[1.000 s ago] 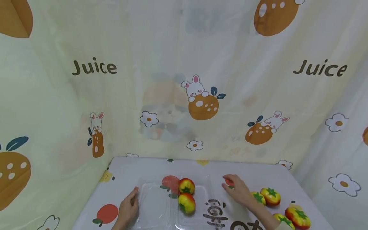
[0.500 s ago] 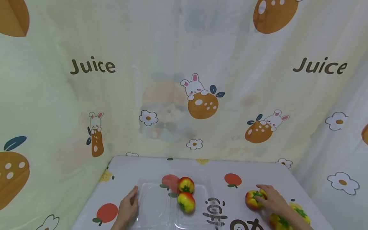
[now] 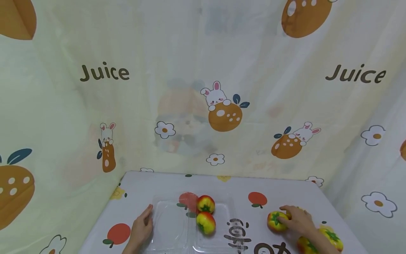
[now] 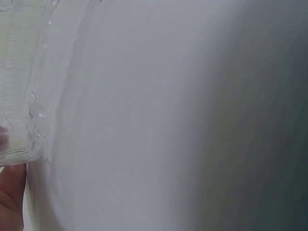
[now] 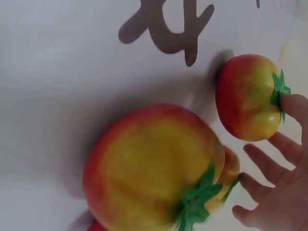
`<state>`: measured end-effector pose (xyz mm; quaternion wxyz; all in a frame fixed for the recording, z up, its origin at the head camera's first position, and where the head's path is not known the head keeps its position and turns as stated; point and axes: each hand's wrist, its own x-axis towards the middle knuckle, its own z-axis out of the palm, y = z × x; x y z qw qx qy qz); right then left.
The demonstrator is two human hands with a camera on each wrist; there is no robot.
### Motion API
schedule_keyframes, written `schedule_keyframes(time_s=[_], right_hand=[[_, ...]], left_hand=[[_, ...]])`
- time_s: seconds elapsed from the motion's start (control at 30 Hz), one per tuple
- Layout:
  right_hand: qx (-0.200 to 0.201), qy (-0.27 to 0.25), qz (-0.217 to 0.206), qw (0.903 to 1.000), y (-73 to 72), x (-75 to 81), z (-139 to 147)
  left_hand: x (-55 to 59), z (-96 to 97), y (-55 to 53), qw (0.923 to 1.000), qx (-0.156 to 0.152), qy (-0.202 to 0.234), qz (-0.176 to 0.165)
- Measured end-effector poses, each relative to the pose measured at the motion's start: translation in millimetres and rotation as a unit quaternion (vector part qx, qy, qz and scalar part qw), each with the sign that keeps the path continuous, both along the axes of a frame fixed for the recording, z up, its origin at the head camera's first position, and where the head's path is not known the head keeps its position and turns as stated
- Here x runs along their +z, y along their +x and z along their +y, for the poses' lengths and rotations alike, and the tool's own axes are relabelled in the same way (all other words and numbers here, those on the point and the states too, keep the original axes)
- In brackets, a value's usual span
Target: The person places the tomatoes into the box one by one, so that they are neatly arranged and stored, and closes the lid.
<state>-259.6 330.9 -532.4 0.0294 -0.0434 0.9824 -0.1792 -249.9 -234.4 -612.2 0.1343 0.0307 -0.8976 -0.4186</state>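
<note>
My left hand [image 3: 141, 227] rests at the left edge of a clear plastic clamshell container [image 3: 170, 225], its index finger reaching along the side. In the left wrist view the container's corner [image 4: 21, 156] shows beside part of that hand [image 4: 10, 197]. Two red-and-yellow fruits [image 3: 206, 223] with green leafy caps lie in the container's right half. At the right, my right hand [image 3: 299, 222] holds another such fruit [image 3: 277, 221], thumb at its green cap [image 5: 279, 89] and fingers on the far side. A nearer fruit [image 5: 149, 168] looms large in the right wrist view.
More of these fruits [image 3: 331, 238] lie around my right forearm, partly hidden by it. The table [image 3: 152, 181] has a printed white cover. A patterned curtain [image 3: 187, 53] hangs behind it and at both sides.
My right hand has moved right from beside the container to the loose fruits and taken hold of one, which has shifted slightly left. My left hand has stayed at the container's edge.
</note>
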Motion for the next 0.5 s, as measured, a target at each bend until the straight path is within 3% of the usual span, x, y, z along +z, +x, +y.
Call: schedule_keyframes(time_s=[0.13, 0.3, 0.5], right_hand=[[0.01, -0.029, -0.002, 0.9995, -0.5, -3.3, -12], [0.016, -0.083, -0.041, 0.9956, -3.2, -3.7, -23], [-0.001, -0.093, -0.057, 0.994, -2.1, 3.3, -23]], left_hand=[[1.0, 0.3, 0.3, 0.9999, 0.0, 0.0, -0.011], [3.2, 1.6, 1.5, 0.9997, 0.007, 0.004, -0.024], [3.4, 2.0, 1.0, 0.9995, 0.009, 0.008, -0.028]])
